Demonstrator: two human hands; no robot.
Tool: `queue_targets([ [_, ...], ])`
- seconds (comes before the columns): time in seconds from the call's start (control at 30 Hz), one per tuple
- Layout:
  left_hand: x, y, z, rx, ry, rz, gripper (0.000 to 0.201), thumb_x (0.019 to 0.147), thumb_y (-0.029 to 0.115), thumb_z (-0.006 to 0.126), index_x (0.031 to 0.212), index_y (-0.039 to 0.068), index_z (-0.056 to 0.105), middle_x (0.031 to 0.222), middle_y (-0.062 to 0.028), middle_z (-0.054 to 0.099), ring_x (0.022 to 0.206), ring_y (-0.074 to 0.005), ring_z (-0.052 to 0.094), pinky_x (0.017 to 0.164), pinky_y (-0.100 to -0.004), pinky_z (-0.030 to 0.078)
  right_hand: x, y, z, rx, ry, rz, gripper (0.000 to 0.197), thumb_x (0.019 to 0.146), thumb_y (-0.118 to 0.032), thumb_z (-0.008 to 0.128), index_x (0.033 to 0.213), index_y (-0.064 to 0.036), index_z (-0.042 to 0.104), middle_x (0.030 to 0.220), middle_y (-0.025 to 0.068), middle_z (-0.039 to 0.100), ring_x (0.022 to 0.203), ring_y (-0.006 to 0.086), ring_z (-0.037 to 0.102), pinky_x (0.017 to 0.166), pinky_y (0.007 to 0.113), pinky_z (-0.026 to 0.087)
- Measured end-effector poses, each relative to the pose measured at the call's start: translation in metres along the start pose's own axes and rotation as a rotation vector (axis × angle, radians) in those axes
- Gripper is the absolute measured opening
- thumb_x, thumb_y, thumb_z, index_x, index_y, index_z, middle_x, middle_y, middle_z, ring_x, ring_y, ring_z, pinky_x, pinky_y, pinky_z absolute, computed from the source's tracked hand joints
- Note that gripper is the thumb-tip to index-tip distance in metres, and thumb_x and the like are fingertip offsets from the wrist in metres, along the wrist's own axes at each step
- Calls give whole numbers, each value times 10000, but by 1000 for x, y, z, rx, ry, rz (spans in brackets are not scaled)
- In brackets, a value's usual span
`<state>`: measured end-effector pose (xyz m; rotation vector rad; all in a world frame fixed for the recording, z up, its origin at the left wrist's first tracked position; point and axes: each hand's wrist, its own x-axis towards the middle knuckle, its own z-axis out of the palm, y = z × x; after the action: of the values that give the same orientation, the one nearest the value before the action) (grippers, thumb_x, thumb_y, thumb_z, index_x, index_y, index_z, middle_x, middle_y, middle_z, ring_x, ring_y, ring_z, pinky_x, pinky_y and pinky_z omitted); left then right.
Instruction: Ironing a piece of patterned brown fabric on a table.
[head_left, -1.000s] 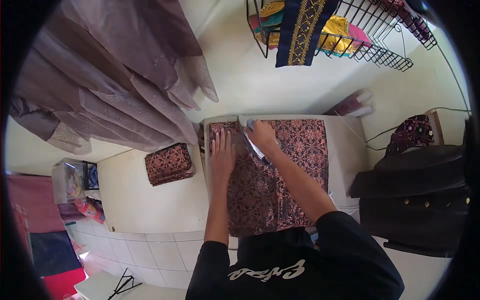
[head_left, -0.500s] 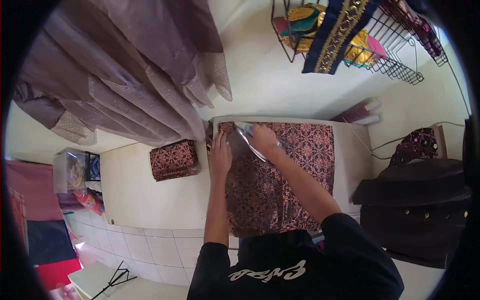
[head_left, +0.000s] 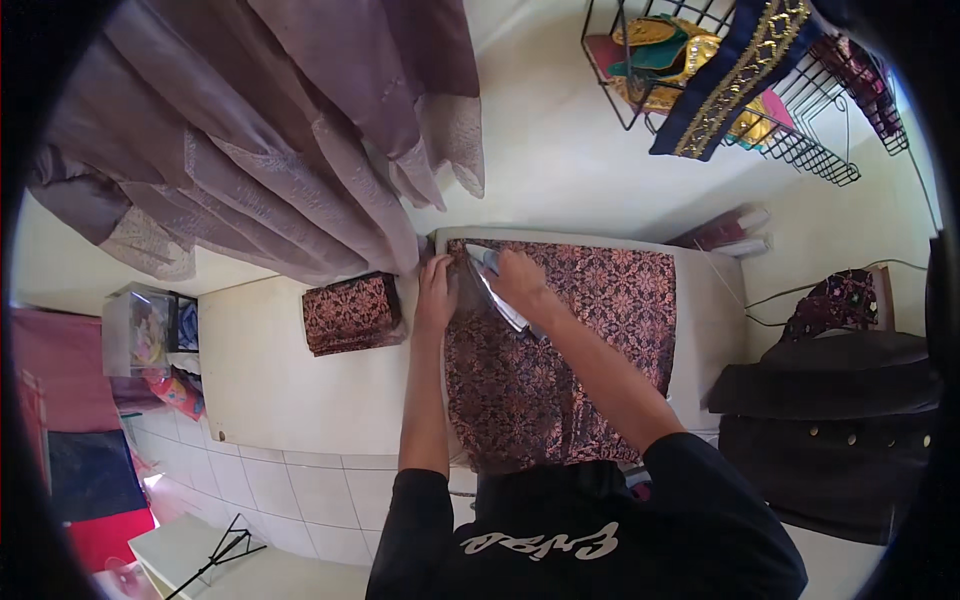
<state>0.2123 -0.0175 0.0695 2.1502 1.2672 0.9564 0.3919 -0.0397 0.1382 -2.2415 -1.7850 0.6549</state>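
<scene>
A dark cloth with a copper-coloured floral pattern lies spread on a pale padded board in front of me. My right hand is closed around the handle of a clothes iron, which rests on the cloth near its far left corner. The hand covers most of the handle. Beside the iron, my left hand lies at the cloth's left edge, fingers stretched away from me. To the left sits a folded stack of the same patterned cloth.
Mauve garments hang at the far left, low over the pale table. A black wire rack with gold and green items is on the wall. Dark folded clothing lies at right. A clear box stands at left.
My left hand has slid left, from on top of the cloth to its edge. The iron and my right hand have shifted slightly left over the cloth. The whole view has moved a little.
</scene>
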Motion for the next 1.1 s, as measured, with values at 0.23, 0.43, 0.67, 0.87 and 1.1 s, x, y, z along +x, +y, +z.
queue_targets([
  [0.23, 5, -23, 2, -110, -31, -35, 319, 848, 6, 600, 1166, 34, 599, 1221, -154, 575, 1141, -329, 552, 997, -391, 440, 14, -40, 3, 157, 39, 129, 458, 871, -392, 655, 983, 52, 646, 1008, 300, 654, 972, 460, 642, 849, 524, 529],
  [0.43, 6, -26, -17, -256, -103, -191, 232, 854, -1, 608, 1081, 17, 648, 1076, -161, 678, 1024, -303, 659, 898, -369, 508, -9, -65, 23, 220, 22, 236, 504, 865, -380, 655, 1014, 99, 610, 986, 317, 658, 966, 469, 648, 872, 520, 525],
  [0.67, 13, -55, -7, -297, -130, -245, 229, 845, 37, 653, 1073, 23, 657, 973, -151, 701, 914, -273, 692, 809, -356, 529, 11, -71, 35, 416, 38, 445, 448, 856, -319, 664, 996, 104, 608, 954, 343, 654, 957, 448, 661, 864, 509, 537],
  [0.87, 14, -57, -10, -367, -98, -233, 249, 996, 167, 551, 1183, 8, 596, 947, -128, 718, 862, -184, 702, 764, -318, 545, -15, -85, 38, 292, 210, 349, 414, 850, -307, 670, 933, 96, 627, 930, 328, 663, 921, 454, 666, 815, 497, 556],
  [1.1, 12, -32, -23, -193, 72, -91, 280, 981, 178, 482, 1173, 19, 609, 1080, -211, 647, 982, -373, 621, 883, -461, 478, -11, -88, 20, 415, 144, 388, 331, 753, -165, 683, 980, 72, 641, 985, 288, 672, 959, 431, 662, 861, 496, 542],
])
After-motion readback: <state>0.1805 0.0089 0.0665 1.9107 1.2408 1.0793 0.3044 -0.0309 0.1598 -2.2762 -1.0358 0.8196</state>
